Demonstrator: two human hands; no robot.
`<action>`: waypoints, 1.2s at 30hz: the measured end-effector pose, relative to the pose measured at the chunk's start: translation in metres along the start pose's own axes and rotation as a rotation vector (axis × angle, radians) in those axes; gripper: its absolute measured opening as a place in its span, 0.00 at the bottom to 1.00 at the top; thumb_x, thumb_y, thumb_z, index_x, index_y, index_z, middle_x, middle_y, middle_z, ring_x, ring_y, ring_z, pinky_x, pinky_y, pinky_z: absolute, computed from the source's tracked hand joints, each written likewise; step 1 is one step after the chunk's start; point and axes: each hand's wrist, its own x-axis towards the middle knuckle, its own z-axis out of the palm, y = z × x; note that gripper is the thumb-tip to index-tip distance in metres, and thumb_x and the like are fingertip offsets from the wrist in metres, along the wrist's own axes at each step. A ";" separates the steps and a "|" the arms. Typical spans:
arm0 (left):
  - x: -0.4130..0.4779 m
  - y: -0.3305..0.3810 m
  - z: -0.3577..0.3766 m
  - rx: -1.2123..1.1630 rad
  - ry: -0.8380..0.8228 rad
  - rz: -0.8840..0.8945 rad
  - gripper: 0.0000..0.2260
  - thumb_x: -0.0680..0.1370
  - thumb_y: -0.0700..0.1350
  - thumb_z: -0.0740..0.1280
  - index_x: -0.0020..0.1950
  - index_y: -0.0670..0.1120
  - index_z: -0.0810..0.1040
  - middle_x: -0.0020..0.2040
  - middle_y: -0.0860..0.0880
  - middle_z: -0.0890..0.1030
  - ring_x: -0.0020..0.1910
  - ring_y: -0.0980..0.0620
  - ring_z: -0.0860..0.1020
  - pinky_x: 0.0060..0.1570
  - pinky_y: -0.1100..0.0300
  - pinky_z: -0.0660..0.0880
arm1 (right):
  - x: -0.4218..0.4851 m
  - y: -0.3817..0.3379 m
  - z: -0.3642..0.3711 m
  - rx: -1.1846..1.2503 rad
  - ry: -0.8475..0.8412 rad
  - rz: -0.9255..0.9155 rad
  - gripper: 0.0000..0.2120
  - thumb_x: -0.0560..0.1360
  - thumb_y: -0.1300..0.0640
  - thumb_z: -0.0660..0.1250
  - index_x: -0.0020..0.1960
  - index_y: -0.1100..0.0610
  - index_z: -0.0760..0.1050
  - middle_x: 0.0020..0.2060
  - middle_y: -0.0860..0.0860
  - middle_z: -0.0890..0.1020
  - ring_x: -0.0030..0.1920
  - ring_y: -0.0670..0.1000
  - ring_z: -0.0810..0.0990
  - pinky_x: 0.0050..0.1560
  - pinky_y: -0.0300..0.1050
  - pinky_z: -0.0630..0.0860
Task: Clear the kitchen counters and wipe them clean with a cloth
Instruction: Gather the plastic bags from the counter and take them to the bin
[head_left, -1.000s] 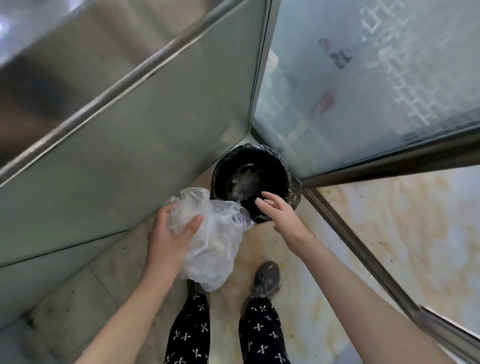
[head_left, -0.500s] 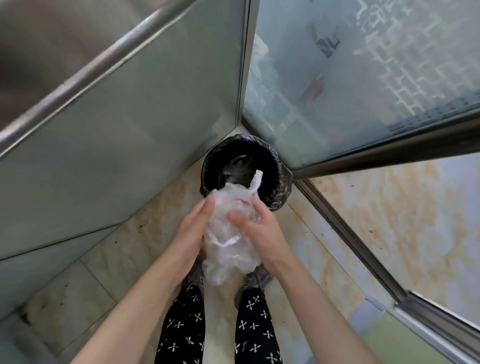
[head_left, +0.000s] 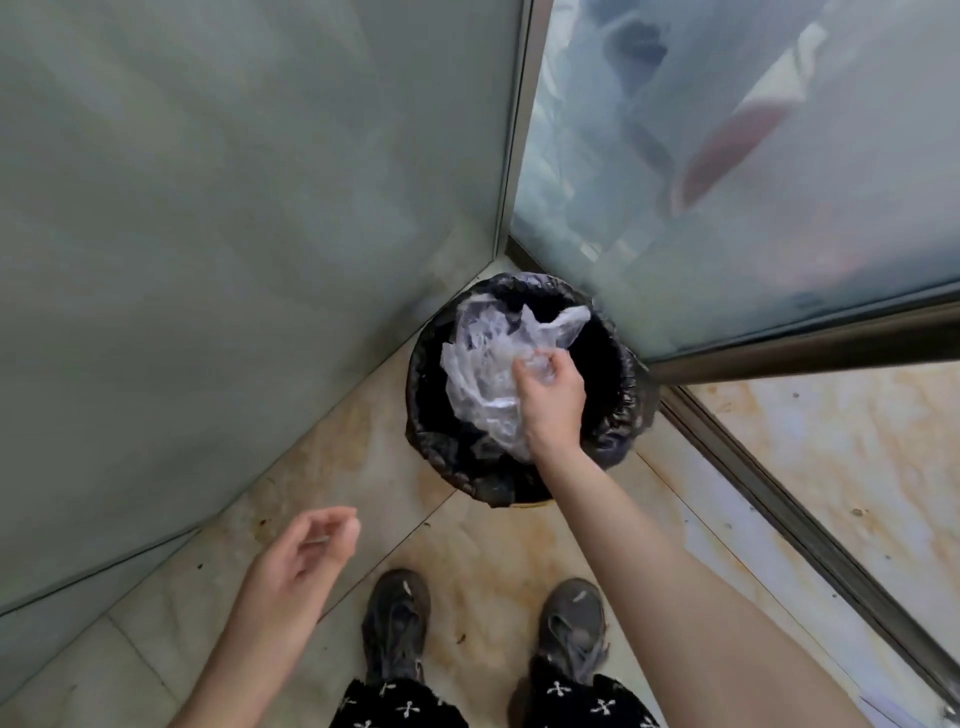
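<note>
Since half a second ago the left hand (head_left: 306, 556) has let go of the clear plastic bag (head_left: 483, 364) and dropped back low on the left, while the right hand (head_left: 553, 400) has carried the bag forward over the bin (head_left: 621, 410).

At far left a frosted glass panel (head_left: 234, 260) meets the stained tile floor (head_left: 467, 545). Before it the left hand hangs in the air, palm turned inward, fingers loosely curled and holding nothing, well apart from the bin. Below stand two grey shoes (head_left: 397, 618), with black trousers (head_left: 400, 706) printed in white crosses.

In the corner sits the round bin, lined with a black sack. The crumpled bag lies within its mouth, one loose end pointing toward the far rim. The right hand reaches in from the near side, fingers curled and pinching the bag's right edge. To the right a second glass panel (head_left: 727, 182) rises above a dark metal rail (head_left: 805, 348).
</note>
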 end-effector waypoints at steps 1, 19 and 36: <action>0.006 -0.006 0.003 -0.002 0.002 0.001 0.08 0.71 0.50 0.65 0.48 0.51 0.78 0.46 0.51 0.82 0.48 0.54 0.79 0.47 0.62 0.71 | 0.008 0.013 0.008 -0.041 -0.014 0.020 0.05 0.74 0.56 0.67 0.47 0.56 0.73 0.42 0.52 0.78 0.43 0.52 0.77 0.44 0.45 0.72; -0.079 0.090 0.005 0.064 -0.131 0.085 0.03 0.75 0.42 0.66 0.47 0.49 0.78 0.44 0.51 0.81 0.47 0.51 0.79 0.47 0.70 0.72 | -0.071 -0.097 -0.097 -0.210 -0.387 0.136 0.16 0.75 0.56 0.66 0.62 0.58 0.74 0.57 0.54 0.79 0.57 0.50 0.77 0.58 0.44 0.74; -0.405 0.212 -0.109 0.220 -0.050 0.158 0.03 0.77 0.44 0.65 0.49 0.49 0.76 0.45 0.54 0.80 0.45 0.55 0.77 0.42 0.72 0.70 | -0.430 -0.300 -0.325 -0.468 -0.599 -0.109 0.06 0.77 0.59 0.65 0.52 0.51 0.75 0.45 0.41 0.79 0.47 0.40 0.77 0.44 0.27 0.71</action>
